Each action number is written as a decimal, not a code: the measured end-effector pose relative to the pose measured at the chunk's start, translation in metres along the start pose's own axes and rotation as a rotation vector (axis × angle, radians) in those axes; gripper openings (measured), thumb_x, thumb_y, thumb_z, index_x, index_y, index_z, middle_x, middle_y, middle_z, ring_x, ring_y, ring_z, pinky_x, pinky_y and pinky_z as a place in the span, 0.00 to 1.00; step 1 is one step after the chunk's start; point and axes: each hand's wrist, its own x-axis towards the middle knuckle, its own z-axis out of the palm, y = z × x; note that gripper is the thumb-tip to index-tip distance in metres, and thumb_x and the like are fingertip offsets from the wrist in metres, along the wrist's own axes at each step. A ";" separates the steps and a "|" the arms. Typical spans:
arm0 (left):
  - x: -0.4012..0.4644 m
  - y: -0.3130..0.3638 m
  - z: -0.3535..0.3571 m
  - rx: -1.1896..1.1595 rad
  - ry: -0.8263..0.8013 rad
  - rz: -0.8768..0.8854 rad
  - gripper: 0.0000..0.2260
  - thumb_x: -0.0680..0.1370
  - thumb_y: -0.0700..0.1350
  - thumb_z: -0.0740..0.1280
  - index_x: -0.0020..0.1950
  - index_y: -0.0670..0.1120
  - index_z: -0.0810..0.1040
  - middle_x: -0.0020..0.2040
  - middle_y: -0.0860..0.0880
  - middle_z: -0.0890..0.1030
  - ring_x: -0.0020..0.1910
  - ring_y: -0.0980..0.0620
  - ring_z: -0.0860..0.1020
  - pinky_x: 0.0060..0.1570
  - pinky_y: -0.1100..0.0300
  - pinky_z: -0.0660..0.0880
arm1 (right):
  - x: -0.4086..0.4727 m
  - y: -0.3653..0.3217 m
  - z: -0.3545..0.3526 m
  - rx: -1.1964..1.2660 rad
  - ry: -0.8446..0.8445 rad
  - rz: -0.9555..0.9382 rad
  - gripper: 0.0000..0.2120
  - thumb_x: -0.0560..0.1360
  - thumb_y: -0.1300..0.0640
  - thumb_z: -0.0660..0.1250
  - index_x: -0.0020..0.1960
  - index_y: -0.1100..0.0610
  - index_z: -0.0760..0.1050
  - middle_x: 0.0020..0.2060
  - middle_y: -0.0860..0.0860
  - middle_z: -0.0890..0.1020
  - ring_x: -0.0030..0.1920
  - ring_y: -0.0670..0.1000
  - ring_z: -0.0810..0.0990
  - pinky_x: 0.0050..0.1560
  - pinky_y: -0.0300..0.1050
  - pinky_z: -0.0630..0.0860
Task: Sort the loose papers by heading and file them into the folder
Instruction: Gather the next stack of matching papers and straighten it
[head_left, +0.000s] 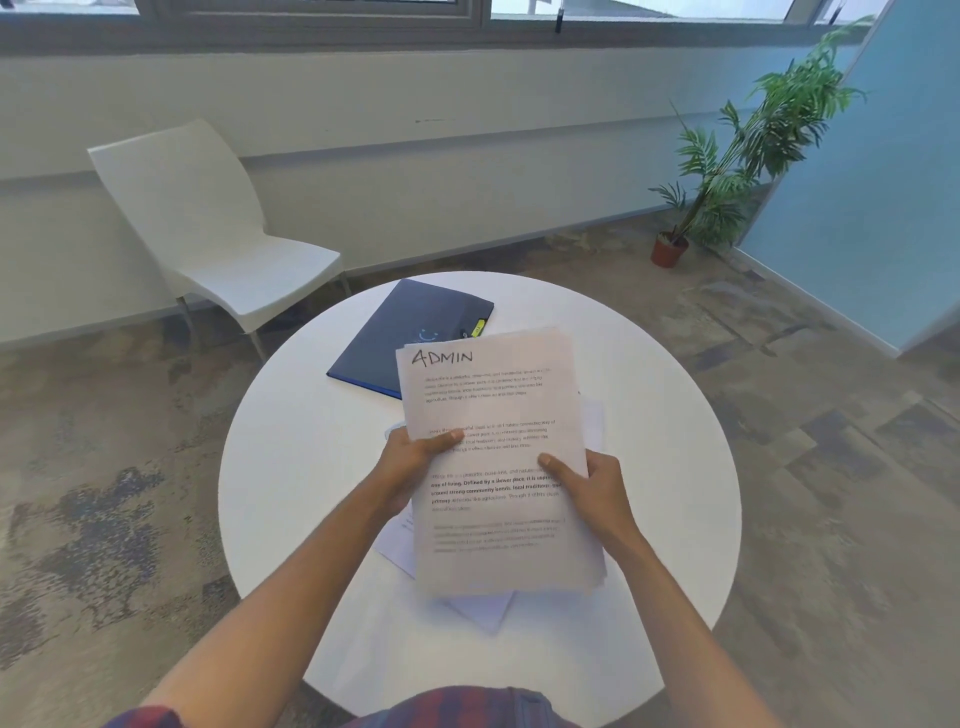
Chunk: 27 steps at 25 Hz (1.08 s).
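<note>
I hold a stack of white papers (498, 405) above the round white table (291, 467); the top sheet bears the handwritten heading "ADMIN" over printed paragraphs. My left hand (410, 462) grips the stack's left edge, thumb on top. My right hand (592, 493) grips its right edge, thumb on the page. More loose sheets (478, 610) lie on the table beneath the stack, mostly hidden by it. A dark blue folder (395, 332) lies shut on the far side of the table, its near corner behind the stack, with a yellow tab at its right edge.
A white plastic chair (208, 223) stands beyond the table at the left. A potted green plant (727, 171) is on the floor at the back right, by a blue wall panel. Patterned carpet surrounds the table.
</note>
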 end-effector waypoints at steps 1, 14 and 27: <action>0.000 0.006 -0.001 -0.013 -0.035 -0.054 0.15 0.75 0.37 0.72 0.61 0.40 0.79 0.56 0.40 0.84 0.50 0.41 0.85 0.48 0.47 0.82 | -0.001 0.001 -0.001 0.013 -0.015 0.025 0.09 0.75 0.57 0.74 0.54 0.59 0.84 0.46 0.52 0.88 0.45 0.53 0.88 0.43 0.45 0.83; -0.020 0.071 -0.001 -0.572 -0.193 0.040 0.28 0.82 0.62 0.49 0.54 0.49 0.86 0.52 0.45 0.85 0.48 0.43 0.85 0.39 0.51 0.83 | -0.019 -0.022 0.013 0.262 -0.171 0.196 0.11 0.76 0.57 0.71 0.57 0.60 0.82 0.50 0.57 0.87 0.49 0.58 0.87 0.47 0.50 0.84; 0.000 0.067 -0.007 -0.650 -0.165 0.063 0.12 0.83 0.54 0.56 0.61 0.52 0.75 0.66 0.40 0.78 0.64 0.37 0.76 0.53 0.43 0.79 | -0.024 -0.029 0.007 0.191 -0.243 0.182 0.14 0.76 0.53 0.71 0.59 0.59 0.82 0.52 0.56 0.87 0.52 0.59 0.86 0.54 0.55 0.82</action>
